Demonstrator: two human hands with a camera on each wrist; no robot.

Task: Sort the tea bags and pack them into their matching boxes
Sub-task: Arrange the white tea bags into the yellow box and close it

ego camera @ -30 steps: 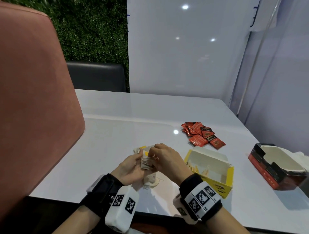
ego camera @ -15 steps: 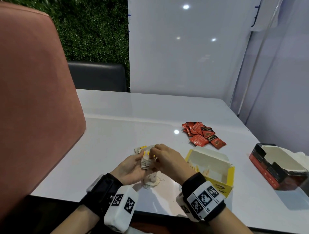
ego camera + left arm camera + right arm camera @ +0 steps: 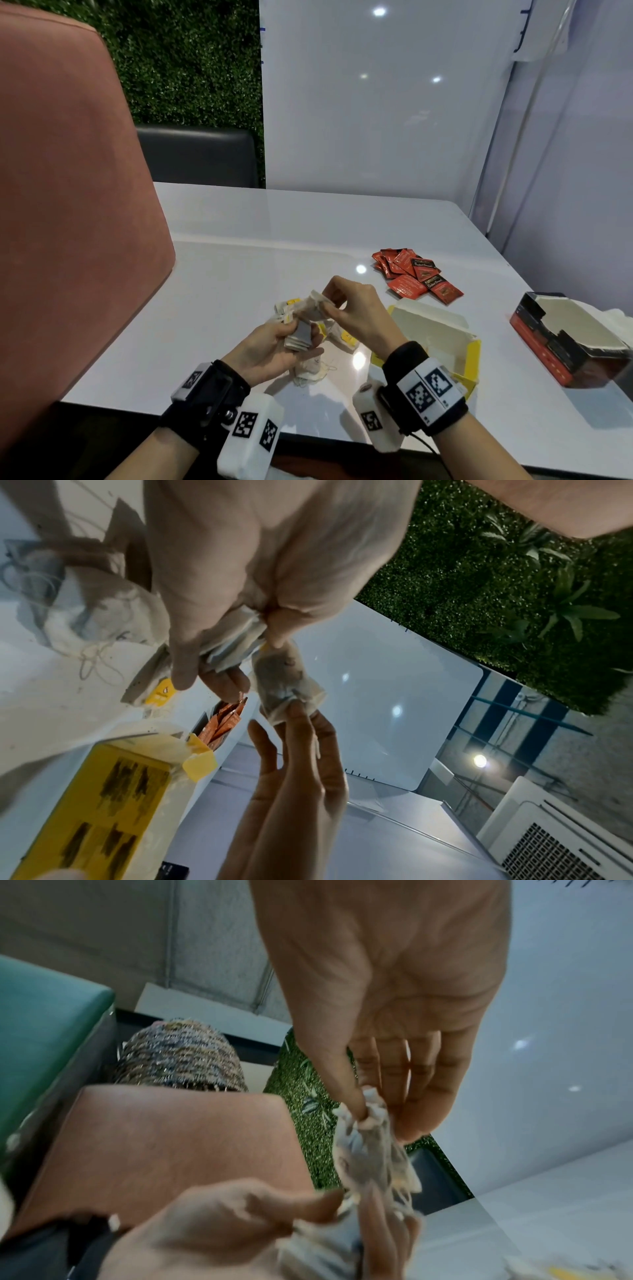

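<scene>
My left hand (image 3: 274, 346) grips a stack of white tea bags (image 3: 298, 337) above the table near its front edge. My right hand (image 3: 346, 308) pinches the top of one white tea bag (image 3: 317, 301) between thumb and forefinger, just above that stack (image 3: 236, 645). The pinched bag (image 3: 284, 680) hangs crumpled from the thumb (image 3: 356, 1110). More white tea bags with yellow tags (image 3: 315, 371) lie on the table under my hands. An open yellow box (image 3: 431, 339) stands to the right. Red sachets (image 3: 414, 274) lie in a heap behind it, and an open red and black box (image 3: 568, 339) is far right.
A large pink chair back (image 3: 68, 222) fills the left side and reaches over the table's left edge. A dark seat (image 3: 198, 157) stands at the far end, before a green hedge wall. The white table (image 3: 274, 233) has a glossy top.
My right hand has lifted and pulled one tea bag up away from the stack in my left hand. Both hands have risen slightly off the table.
</scene>
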